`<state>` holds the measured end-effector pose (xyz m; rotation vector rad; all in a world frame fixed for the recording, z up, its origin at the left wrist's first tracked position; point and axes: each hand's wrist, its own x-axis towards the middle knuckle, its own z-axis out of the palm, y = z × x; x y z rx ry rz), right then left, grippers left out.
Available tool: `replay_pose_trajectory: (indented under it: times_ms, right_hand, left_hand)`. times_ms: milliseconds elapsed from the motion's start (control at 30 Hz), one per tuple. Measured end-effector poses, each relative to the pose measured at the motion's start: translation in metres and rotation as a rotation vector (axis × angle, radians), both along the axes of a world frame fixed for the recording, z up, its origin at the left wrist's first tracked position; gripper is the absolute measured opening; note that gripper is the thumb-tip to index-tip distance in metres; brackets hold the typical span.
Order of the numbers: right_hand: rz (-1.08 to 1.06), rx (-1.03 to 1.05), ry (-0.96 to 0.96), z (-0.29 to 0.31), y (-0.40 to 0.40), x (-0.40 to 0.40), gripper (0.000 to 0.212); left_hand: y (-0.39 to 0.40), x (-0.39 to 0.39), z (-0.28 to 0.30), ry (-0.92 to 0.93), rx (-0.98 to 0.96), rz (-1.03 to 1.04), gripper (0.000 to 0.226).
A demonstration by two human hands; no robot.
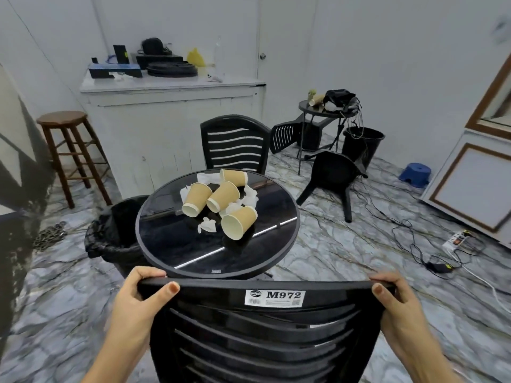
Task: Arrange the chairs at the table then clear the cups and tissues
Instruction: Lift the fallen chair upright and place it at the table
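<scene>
**Chair held at the round table, cups and tissues on top**

The near chair point(265, 327) was gripped by its top rail at both ends: the left hand point(143, 294) was wrapped round the left corner with the thumb in front, and the right hand point(392, 297) was clamped on the right corner the same way. The chair's back sat just beside the near edge of the round black table point(171, 244). Four paper cups point(222, 196) were left lying on their sides on the tabletop, with crumpled tissues point(207, 225) scattered among them. A second chair point(235, 145) was parked upright at the far side of the table. A third chair point(331, 178) was seen tipped over on the floor off to the right. A lined bin point(116, 233) was tucked just left of the table.
</scene>
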<state>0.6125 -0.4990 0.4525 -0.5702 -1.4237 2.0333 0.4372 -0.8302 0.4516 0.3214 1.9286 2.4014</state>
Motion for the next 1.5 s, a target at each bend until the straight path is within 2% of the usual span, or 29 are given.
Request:
replay_pose_trajectory:
  times_ms: [67,100,167,300,500,600,667,733,833,1000,1167,1300,1500]
  right_hand:
    - [0.012,-0.012,0.035,-0.006,-0.014,0.003,0.014]
    - [0.014,-0.014,0.048,-0.008,-0.022,0.003,0.011]
    - [-0.007,0.003,0.047,-0.022,-0.033,0.004,0.031]
    - [0.009,-0.012,0.038,-0.042,-0.050,0.003,0.052]
    - [0.085,-0.006,0.097,-0.055,-0.056,-0.007,0.053]
    - [0.169,0.030,0.178,-0.051,-0.055,-0.008,0.019]
    - [0.230,0.045,0.139,-0.052,-0.048,-0.001,0.045]
    - [0.218,0.054,0.105,-0.058,-0.042,0.011,0.049]
    - [0.213,0.024,0.109,-0.069,-0.034,0.031,0.046]
    - [0.136,-0.032,0.093,-0.077,-0.047,0.048,0.048]
    - [0.084,-0.047,0.078,-0.091,-0.103,0.037,0.049]
    - [0.073,-0.036,0.084,-0.089,-0.113,0.030,0.049]
    - [0.137,-0.015,0.087,-0.088,-0.096,0.018,0.047]
  left_hand:
    - [-0.008,-0.006,0.000,0.001,0.004,-0.040,0.039]
    - [-0.015,-0.010,-0.002,0.011,0.002,-0.048,0.048]
    - [-0.030,-0.016,-0.007,0.026,-0.032,-0.071,0.062]
    - [-0.055,-0.023,-0.020,0.005,-0.067,-0.119,0.062]
    - [-0.082,-0.015,-0.040,-0.030,-0.016,-0.128,0.060]
    - [-0.089,0.008,-0.055,-0.034,0.035,-0.077,0.062]
    - [-0.090,0.024,-0.064,-0.049,0.067,-0.062,0.062]
    - [-0.089,0.042,-0.070,-0.056,0.037,-0.080,0.064]
    - [-0.081,0.058,-0.075,-0.056,-0.046,-0.082,0.080]
    - [-0.079,0.031,-0.078,0.000,-0.042,-0.198,0.053]
    - [-0.111,-0.027,-0.067,-0.026,-0.068,-0.334,0.060]
    - [-0.125,-0.033,-0.066,-0.086,-0.087,-0.400,0.060]
    - [-0.128,-0.014,-0.078,-0.095,-0.063,-0.292,0.062]
